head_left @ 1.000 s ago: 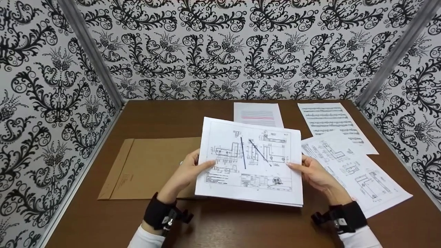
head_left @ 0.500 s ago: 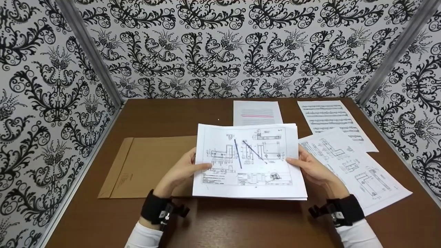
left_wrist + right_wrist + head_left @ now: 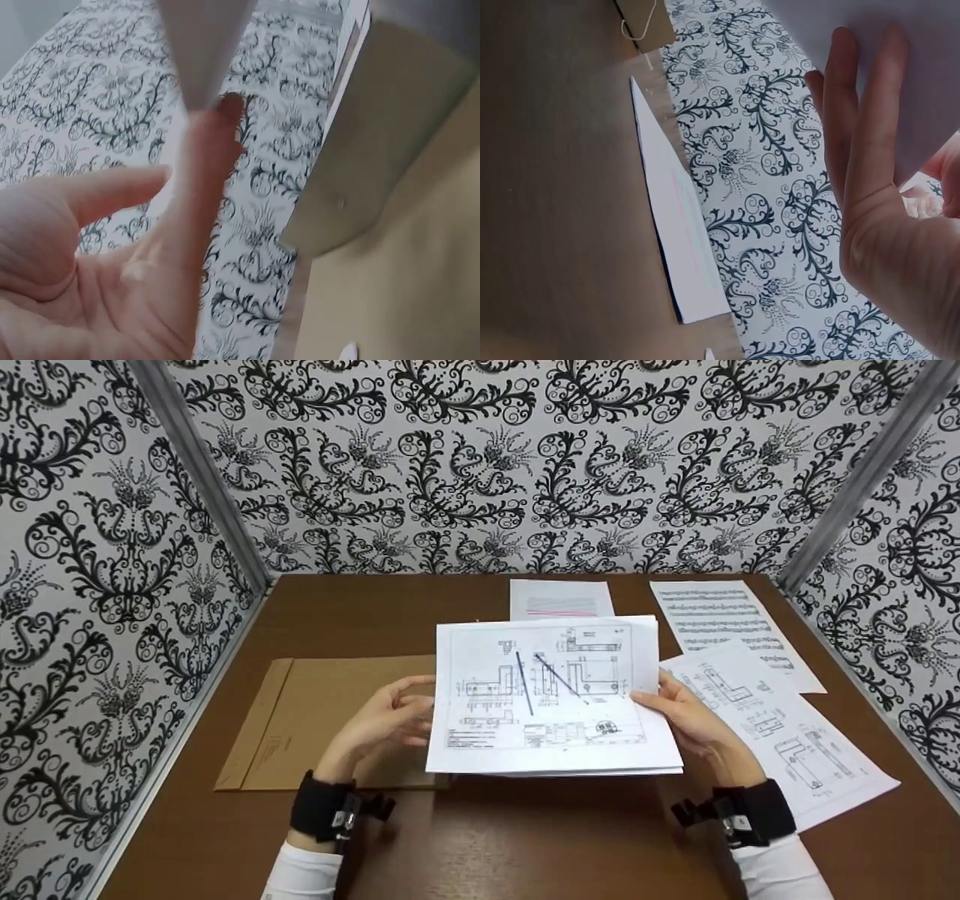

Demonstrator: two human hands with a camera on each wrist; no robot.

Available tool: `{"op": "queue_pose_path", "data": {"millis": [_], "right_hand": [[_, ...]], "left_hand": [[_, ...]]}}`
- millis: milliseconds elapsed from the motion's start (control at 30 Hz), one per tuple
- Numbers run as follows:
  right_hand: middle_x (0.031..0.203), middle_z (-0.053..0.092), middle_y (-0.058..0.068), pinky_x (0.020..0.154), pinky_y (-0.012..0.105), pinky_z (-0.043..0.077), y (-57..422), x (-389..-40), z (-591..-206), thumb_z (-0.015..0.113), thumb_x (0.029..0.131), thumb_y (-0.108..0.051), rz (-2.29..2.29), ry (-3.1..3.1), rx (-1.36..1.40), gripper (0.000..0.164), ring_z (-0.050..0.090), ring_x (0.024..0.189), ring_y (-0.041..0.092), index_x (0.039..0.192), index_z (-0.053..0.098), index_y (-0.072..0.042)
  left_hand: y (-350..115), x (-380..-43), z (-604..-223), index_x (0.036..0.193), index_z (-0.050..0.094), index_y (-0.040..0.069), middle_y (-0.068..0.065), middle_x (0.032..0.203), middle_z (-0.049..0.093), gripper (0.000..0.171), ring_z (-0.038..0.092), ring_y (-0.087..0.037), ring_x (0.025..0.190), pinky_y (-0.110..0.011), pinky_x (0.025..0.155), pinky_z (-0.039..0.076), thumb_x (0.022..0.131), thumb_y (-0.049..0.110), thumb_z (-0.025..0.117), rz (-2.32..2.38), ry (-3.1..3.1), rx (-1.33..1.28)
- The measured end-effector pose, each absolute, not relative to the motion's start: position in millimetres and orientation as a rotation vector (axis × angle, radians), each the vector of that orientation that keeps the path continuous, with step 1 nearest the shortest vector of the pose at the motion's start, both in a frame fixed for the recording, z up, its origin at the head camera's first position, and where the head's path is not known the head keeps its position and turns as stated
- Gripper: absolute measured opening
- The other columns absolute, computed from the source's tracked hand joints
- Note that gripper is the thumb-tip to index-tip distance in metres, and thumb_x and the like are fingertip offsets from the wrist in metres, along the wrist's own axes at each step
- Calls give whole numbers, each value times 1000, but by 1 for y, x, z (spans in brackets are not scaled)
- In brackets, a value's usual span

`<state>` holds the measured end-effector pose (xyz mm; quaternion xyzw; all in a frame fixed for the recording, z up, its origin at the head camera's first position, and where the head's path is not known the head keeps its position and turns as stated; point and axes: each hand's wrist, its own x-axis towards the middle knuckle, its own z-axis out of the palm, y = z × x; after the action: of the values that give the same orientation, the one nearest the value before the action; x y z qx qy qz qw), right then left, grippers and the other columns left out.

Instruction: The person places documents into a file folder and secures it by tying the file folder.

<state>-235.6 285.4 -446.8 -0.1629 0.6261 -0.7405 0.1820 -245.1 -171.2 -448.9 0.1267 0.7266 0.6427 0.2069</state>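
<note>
A thin stack of paper sheets is held up over the table, its top sheet printed with a technical drawing and marked by two dark pen strokes. My right hand pinches its right edge, thumb in front and fingers behind. At the left edge is my left hand, thumb off the front of the top sheet. In the left wrist view that hand has its fingers extended, a fingertip by the paper's edge; whether it touches is unclear. Lower sheets peek out along the stack's bottom edge.
A brown cardboard envelope lies on the brown table at left. Behind the stack lies a text page with a pink line. To the right are a sheet of music and another technical drawing, overlapping. Patterned walls enclose the table.
My left hand has let go of the stack's left edge and drawn slightly left. The stack has shifted and tilted a little, while my right hand keeps its grip.
</note>
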Motion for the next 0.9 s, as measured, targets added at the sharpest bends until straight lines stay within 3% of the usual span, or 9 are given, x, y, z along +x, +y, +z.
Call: {"op": "queue_pose_path", "data": {"millis": [133,233,333,433,567,667,900], "right_hand": [[121,75,-4,79,26,63,286,-237,-448,45,107,-5,-2078,1780,-454,39,77,97,14,139,43,-28],[121,75,-3,78,26,63,286,-239,-451,44,107,-4,-2061,1802,-478,39,77,97,14,139,43,-26],[119,75,-4,77,27,63,287,-240,-452,45,107,-4,-2033,1845,-486,40,78,95,14,141,42,-23],[117,75,-5,76,27,63,288,-241,-452,47,107,-5,-1993,1907,-466,45,78,94,14,149,34,-14],[114,75,-6,74,27,63,288,-241,-450,49,106,-7,-1953,1962,-422,58,78,91,14,155,19,4],[109,76,-6,72,26,63,288,-241,-449,50,106,-7,-1927,2002,-394,61,78,88,13,153,16,11],[106,75,-10,70,25,62,290,-239,-445,51,105,-7,-1858,2120,-371,64,77,84,11,154,15,14]], "left_hand": [[-171,-244,-450,155,32,-8,-35,140,57,60,76,-22,95,-34,76,64,104,12,56,1689,2163,379],[-167,-242,-452,151,34,-14,-37,138,57,58,74,-34,101,-36,77,63,101,6,56,1594,2333,398],[-161,-239,-455,146,41,-17,-36,133,61,56,68,-44,112,-45,89,61,97,3,60,1447,2546,408],[-154,-236,-458,144,43,-17,-36,137,58,58,59,-49,127,-55,109,50,95,3,66,1274,2695,391],[-144,-235,-464,146,45,-12,-34,147,51,64,46,-51,141,-61,119,35,93,11,71,1065,2795,316],[-138,-235,-468,147,47,-9,-31,150,50,69,43,-50,144,-63,119,35,91,20,74,906,2869,272],[-128,-234,-473,148,50,-1,-28,150,53,76,52,-47,138,-66,104,48,87,35,77,712,2949,211]]}}
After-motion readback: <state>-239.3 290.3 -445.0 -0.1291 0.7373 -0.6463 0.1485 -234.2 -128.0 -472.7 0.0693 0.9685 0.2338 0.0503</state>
